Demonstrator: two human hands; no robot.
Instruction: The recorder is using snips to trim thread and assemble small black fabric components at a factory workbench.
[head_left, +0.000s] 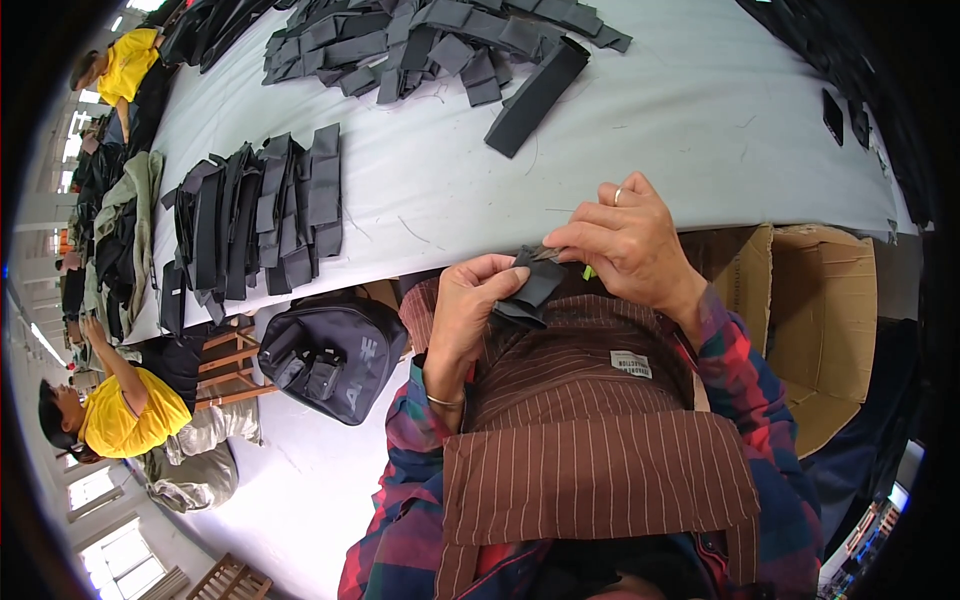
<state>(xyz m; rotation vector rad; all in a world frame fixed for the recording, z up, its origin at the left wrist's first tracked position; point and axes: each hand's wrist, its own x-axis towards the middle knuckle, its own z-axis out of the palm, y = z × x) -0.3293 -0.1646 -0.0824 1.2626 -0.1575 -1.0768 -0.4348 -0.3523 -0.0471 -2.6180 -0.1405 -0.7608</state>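
Observation:
My left hand (468,310) pinches a folded dark grey fabric strip (538,285) between thumb and fingers, just off the table's near edge and above my lap. Closed at the strip's upper end is my right hand (630,240), a ring on one finger. A small greyish-brown thing (547,253) shows at its fingertips, and a bright green bit (588,271) peeks out below the palm; the fingers hide the rest, so its kind is unclear. A brown striped apron (600,480) covers my front.
On the white-covered table (660,130) lie a loose heap of dark strips (400,40), one separate strip (540,95) and stacked rows (255,215) at left. An open cardboard box (820,330) stands right, a black bag (330,355) left. Two people in yellow (140,410) work at left.

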